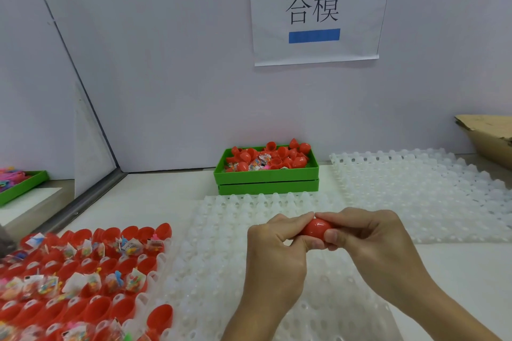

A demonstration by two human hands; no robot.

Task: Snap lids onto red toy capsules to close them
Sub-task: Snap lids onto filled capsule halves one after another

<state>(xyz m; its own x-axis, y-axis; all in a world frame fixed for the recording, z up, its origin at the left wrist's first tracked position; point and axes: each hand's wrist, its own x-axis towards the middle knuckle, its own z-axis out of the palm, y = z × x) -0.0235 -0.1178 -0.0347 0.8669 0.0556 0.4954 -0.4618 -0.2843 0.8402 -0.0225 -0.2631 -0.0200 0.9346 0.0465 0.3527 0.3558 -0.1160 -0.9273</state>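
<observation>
I am watching both hands working on one red capsule [317, 228], held in the air over the white tray [221, 266] in the middle of the counter [166, 188]; the left hand [277, 252] is pinching one end between thumb and fingers while the right hand [368, 235] is pinching the other, the two pressing toward each other. Whether the lid is fully seated I cannot tell, since the seam is hidden under the fingers. Judging by the layout, the job is looking early — the rows of open red halves [83, 279] at lower left are still waiting with packets of small toys in them, too many and too blurred for me to count exactly, several dozen at least. The green box [266, 174] at the back is holding a heap of loose red lids, perhaps twenty showing. I am counting two hands, one capsule in hand and a second white tray [432, 188] at the right — no finished capsule set down anywhere in view.
</observation>
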